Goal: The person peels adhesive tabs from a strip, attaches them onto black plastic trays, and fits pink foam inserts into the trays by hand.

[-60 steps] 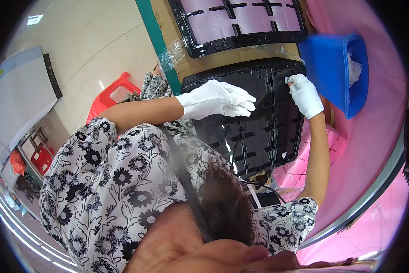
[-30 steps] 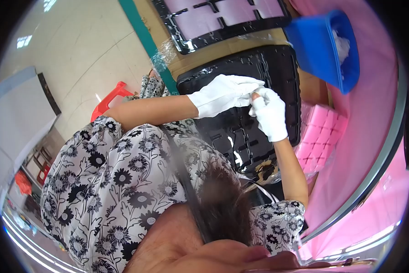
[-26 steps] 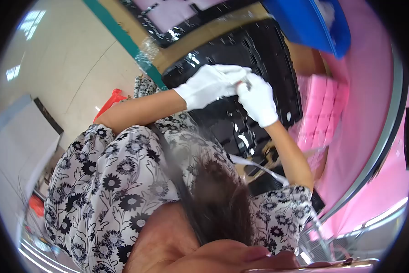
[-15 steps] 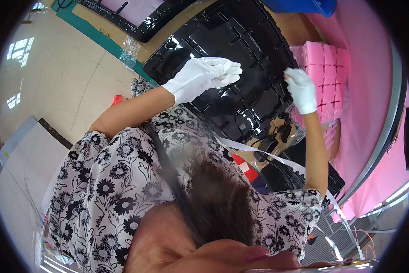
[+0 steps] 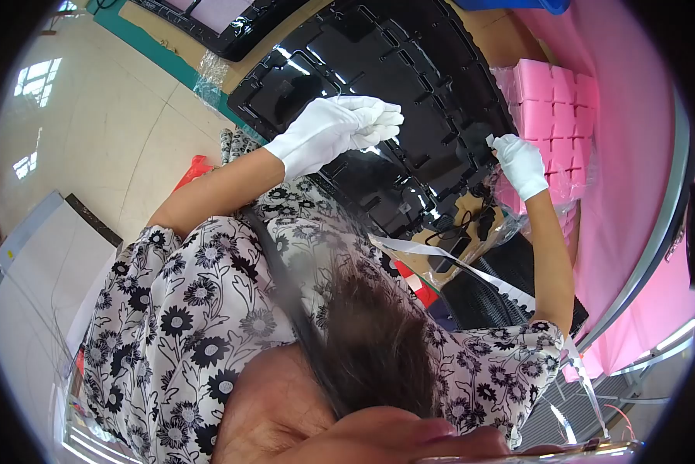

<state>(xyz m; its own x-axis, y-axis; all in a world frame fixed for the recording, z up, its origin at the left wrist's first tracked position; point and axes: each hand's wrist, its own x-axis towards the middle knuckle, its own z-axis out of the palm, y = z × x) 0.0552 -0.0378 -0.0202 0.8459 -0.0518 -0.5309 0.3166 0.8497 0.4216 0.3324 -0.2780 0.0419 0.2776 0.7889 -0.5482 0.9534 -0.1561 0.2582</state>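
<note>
A large glossy black moulded plastic tray with raised ridges lies in front of me. My left hand, in a white glove, is over the tray's near left part. Its fingers are closed and pressed together; anything between them is hidden. At the tray's right edge is my right hand, also white-gloved. Thumb and fingers are pinched there, with a tiny pale tip showing that I cannot make out.
Pink foam blocks in clear film stand to the right. A second black frame lies at the far left. Black cables and a white strap are near my body. A blue bin shows at the top.
My right hand has moved slightly right and nearer to me, its fingers still pinched. My left hand has shifted slightly left. The tray appears a little shifted in view.
</note>
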